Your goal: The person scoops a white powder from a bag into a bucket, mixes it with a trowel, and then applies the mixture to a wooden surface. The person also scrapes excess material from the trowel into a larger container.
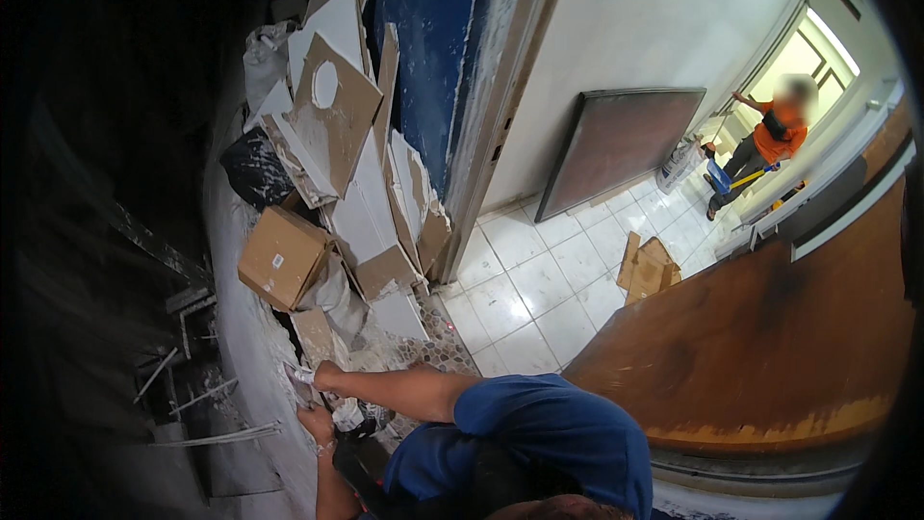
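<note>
In the head view, the right hand (329,375) is at a small pale item (301,376) beside the whitish plastered edge (243,351); whether its fingers close on that item I cannot tell. The left hand (314,423) is just beside it, its hold also too small to make out. Near the grip, farther from the body, sit a cardboard box (274,255) and leaning broken boards (339,116). Good handling here probably means a steady two-handed hold, light pressure and fingertips kept off rough edges.
</note>
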Tool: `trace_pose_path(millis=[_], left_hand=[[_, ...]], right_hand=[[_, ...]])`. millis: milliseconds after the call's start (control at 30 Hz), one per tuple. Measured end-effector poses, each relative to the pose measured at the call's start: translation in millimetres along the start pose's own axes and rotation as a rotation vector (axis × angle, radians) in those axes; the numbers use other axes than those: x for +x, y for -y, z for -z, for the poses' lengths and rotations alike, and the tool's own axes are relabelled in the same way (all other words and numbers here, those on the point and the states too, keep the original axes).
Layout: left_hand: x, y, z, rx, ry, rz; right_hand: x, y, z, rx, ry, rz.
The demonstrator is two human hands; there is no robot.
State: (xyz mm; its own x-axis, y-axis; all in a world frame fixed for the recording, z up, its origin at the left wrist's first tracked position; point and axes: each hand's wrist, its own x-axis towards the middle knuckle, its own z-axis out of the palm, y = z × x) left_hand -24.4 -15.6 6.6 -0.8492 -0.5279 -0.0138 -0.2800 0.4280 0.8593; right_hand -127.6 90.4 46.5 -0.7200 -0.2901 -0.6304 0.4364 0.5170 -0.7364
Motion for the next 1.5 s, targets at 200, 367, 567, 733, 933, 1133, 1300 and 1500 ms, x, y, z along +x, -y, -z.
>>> trace_pose_path(millis=[200, 367, 567, 733, 933, 1133, 1300, 1500], left_hand=[[-18, -33, 30, 0.177, 0.092, -0.181], [-34, -57, 39, 0.248, 0.158, -0.206], [-41, -50, 55, 0.334, 0.241, -0.110], [-51, -53, 77, 0.370, 0.155, -0.157], [-53, -10, 47, -0.064, -0.126, 0.170], [-24, 36, 77, -0.991, 0.130, 0.748], [-13, 37, -2, -1.278, 0.376, 0.583], [1, -14, 26, -1.044, -0.035, 0.816]], right_hand=[[-36, 33, -1, 0.110, -0.003, -0.006], [-43, 32, -1, 0.085, -0.102, 0.008], [-33, 20, -24, 0.225, -0.228, -0.114], [-35, 18, -43, 0.154, -0.149, -0.080], [-24, 10, -36, 0.148, -0.232, -0.106], [-11, 26, -65, 0.220, -0.028, -0.150], [136, -97, -62, 0.021, 0.000, -0.130], [81, -85, -42, -0.292, 0.042, 0.065]])
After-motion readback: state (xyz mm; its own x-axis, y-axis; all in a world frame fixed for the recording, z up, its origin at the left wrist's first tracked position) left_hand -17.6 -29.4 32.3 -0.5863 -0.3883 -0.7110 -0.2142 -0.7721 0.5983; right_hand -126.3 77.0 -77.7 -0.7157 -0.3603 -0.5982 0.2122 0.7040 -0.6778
